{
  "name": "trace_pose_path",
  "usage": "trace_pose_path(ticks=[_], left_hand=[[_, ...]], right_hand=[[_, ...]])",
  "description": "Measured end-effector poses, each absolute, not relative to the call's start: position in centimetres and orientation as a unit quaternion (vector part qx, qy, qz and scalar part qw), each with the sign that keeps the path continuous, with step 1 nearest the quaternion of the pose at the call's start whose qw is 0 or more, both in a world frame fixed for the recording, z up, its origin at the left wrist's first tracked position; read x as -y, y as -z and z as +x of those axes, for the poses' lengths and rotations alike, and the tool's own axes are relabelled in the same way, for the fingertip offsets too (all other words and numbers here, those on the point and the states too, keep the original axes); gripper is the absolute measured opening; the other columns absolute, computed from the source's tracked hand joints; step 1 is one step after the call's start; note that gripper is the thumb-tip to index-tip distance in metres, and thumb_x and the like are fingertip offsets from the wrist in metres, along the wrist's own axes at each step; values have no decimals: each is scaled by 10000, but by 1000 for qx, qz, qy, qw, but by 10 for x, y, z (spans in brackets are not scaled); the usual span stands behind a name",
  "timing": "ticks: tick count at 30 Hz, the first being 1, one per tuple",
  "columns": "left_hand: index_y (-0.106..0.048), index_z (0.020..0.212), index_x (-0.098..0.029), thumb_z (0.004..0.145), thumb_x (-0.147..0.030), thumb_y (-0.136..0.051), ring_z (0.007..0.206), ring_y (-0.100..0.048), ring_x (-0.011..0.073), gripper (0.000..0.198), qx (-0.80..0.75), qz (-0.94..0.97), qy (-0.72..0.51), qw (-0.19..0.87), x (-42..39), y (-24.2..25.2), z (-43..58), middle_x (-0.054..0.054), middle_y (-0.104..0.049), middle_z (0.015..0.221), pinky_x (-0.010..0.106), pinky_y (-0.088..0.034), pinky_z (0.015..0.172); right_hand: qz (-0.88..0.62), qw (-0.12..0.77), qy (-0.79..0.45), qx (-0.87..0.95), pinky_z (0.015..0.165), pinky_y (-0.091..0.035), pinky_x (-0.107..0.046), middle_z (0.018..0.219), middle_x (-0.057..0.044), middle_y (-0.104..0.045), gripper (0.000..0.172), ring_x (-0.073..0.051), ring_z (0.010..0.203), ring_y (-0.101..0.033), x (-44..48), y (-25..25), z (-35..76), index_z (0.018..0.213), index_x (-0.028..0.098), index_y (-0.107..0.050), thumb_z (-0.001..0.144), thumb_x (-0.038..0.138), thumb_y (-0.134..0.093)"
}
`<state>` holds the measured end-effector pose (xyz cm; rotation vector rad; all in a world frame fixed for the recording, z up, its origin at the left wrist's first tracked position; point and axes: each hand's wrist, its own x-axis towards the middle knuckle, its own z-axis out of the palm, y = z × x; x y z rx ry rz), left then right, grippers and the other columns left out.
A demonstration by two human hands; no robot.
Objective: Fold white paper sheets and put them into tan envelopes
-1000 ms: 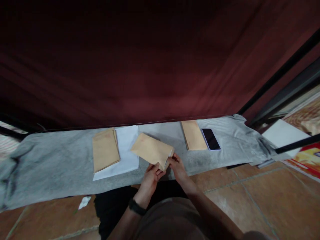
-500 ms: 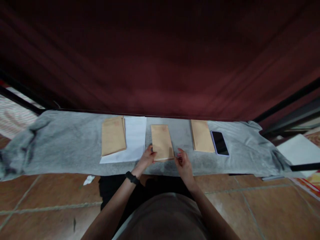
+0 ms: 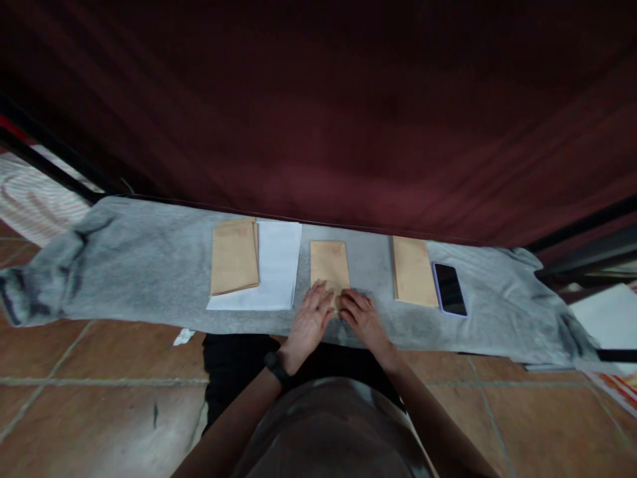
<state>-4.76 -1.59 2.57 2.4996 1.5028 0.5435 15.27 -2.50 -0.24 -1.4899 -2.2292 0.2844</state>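
A brown paper envelope (image 3: 329,261) lies in front of me on the grey cloth, its near end folded over and partly covered by my hands. My left hand (image 3: 309,320) rests on the near left part, fingers stretched out over the paper. At the near right corner, my right hand (image 3: 365,321) presses down with its fingers extended towards the left hand. Both sets of fingertips nearly meet on the fold. To the left, a stack of brown envelopes (image 3: 235,257) sits on white paper sheets (image 3: 279,265). On the right is another stack of brown envelopes (image 3: 414,271).
A phone (image 3: 450,289) with a purple edge lies beside the right stack. The grey cloth (image 3: 144,265) covers the long narrow surface, and a dark red curtain (image 3: 318,133) hangs behind it. A crumpled white scrap (image 3: 184,336) is on the tiled floor.
My left hand has gone from gripping the envelope's left edge to lying flat on its near end. My right hand has moved left onto the near end, which is now folded over.
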Motion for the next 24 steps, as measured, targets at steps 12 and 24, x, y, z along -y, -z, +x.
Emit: trace_pose_path(ticks=[12, 24], left_hand=[[-437, 1463, -196, 965, -323, -520, 1517, -231, 268, 521, -431, 885, -143, 100, -26, -15, -37, 128, -323, 1619, 483, -288, 1207], [-398, 1502, -138, 1018, -359, -325, 1498, -284, 248, 537, -497, 855, -141, 49, -115, -2, -13, 125, -400, 1579, 481, -211, 1233]], right_hand=[[-543, 264, -95, 791, 1042, -432, -445, 1385, -89, -589, 327, -248, 1254, -538, 28, 14, 150, 1317, 234, -598, 1001, 272, -522], [-564, 255, -88, 780, 1033, -427, -399, 1348, -70, -623, 307, -214, 1204, -574, 27, 12, 147, 1283, 240, -620, 988, 294, -553]])
